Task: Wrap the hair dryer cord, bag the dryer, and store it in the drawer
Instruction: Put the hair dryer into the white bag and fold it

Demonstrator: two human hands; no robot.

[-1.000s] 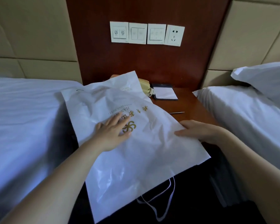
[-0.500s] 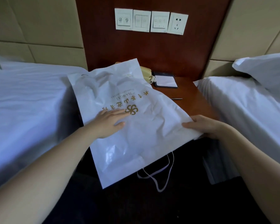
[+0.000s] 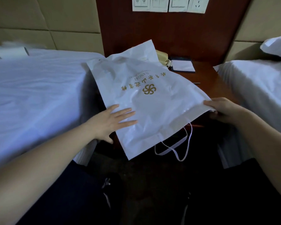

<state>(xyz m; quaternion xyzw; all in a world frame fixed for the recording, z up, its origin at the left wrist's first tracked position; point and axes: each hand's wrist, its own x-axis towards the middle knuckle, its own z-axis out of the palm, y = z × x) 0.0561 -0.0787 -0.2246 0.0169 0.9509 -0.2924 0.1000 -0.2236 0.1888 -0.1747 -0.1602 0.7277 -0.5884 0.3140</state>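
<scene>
None of the three steps shows as finished: no hair dryer or cord is in view, and the bag lies nearly flat, so I judge that bagging and storing are both left. No drawer shows either. Left of the fingers spreads a bed (image 3: 39, 88) in smooth white sheeting. The left hand (image 3: 110, 120) rests with straight, spread fingers on the white bag (image 3: 161, 108), a thin, crinkled, glossy sheet with a gold pinwheel emblem beyond the fingertips. Its white drawstring (image 3: 173, 146) hangs in loops below. Further beyond sit a cream telephone (image 3: 161, 56) and a notepad (image 3: 182, 66) on the reddish wooden nightstand (image 3: 209, 82). The right hand (image 3: 224, 109) grips the bag's right corner, fingers curled over its edge. Right of it lies another white bed (image 3: 258, 85).
</scene>
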